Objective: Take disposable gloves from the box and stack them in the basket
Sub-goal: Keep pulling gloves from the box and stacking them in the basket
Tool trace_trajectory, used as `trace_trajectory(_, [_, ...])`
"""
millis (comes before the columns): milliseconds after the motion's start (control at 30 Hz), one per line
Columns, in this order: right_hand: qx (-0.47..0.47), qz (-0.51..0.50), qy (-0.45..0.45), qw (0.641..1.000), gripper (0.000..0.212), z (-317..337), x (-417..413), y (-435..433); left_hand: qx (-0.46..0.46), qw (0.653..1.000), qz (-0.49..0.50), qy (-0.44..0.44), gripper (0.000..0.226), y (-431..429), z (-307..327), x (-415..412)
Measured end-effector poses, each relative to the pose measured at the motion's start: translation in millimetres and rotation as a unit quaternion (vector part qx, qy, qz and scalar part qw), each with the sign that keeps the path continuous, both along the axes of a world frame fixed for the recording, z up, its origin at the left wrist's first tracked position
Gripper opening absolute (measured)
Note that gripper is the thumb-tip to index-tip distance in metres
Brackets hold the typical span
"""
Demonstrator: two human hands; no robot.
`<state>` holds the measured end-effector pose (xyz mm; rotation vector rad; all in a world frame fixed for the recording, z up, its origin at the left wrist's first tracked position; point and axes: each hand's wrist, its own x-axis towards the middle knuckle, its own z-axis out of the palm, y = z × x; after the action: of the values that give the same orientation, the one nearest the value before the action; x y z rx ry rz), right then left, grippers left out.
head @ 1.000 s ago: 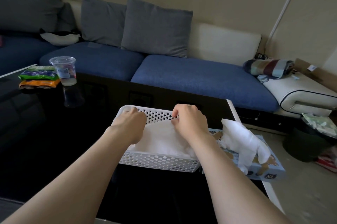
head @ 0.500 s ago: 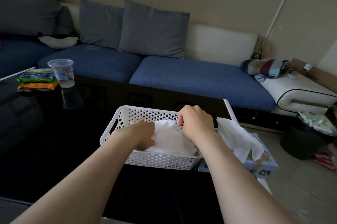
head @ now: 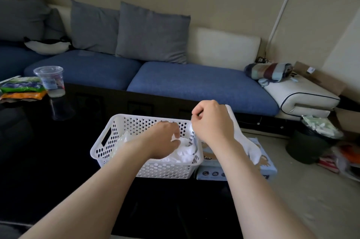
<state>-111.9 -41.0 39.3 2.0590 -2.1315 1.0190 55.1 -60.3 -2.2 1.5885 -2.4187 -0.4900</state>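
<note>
Black glossy table point(head: 48, 160) underneath, and the stacked gloves point(head: 183, 154) are lying crumpled in the right half of the white basket point(head: 116, 120), their long axis too bunched to read. The left hand point(head: 163, 139) is still resting on them, fingers loosely bent, pressing the pile down. Now the change: the right hand point(head: 213, 123) is lifting out of the basket and swinging over its right rim. Placement looks done, and the next pull is probably starting. The next glove point(head: 251, 147) is standing out of the blue box point(head: 269, 166) just beside the basket, long axis rising up and leftward behind that hand. Fingers are curled; whether they are pinching it, I cannot tell.
</note>
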Motion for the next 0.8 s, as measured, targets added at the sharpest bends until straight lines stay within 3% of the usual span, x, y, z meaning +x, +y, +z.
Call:
trace_trajectory(100, [-0.023,-0.076,0.041,0.996,0.020,5.4,-22.0,5.4,-0.008,0.999,-0.017,0.041,0.023,4.1,2.2,-13.3])
trace_trajectory(233, [0.077,-0.140,0.073,0.985,0.038,5.9,-48.9,13.4,-0.028,0.997,-0.029,0.059,0.021,8.0,2.6,-29.1])
trace_trajectory(367, [0.112,-0.131,0.033,0.984,0.036,1.4,-68.4,17.4,-0.047,0.995,-0.045,0.079,0.017,11.9,2.9,-45.3])
trace_trajectory(533, [0.094,-0.098,0.030,0.990,0.015,-5.5,-83.1,16.6,-0.076,0.995,-0.036,0.052,0.020,15.5,-0.7,-62.6])
trace_trajectory(800, [0.059,-0.032,0.011,0.998,0.031,-14.3,-96.6,9.1,-0.074,0.995,-0.007,0.059,0.044,12.9,-4.1,-81.7])
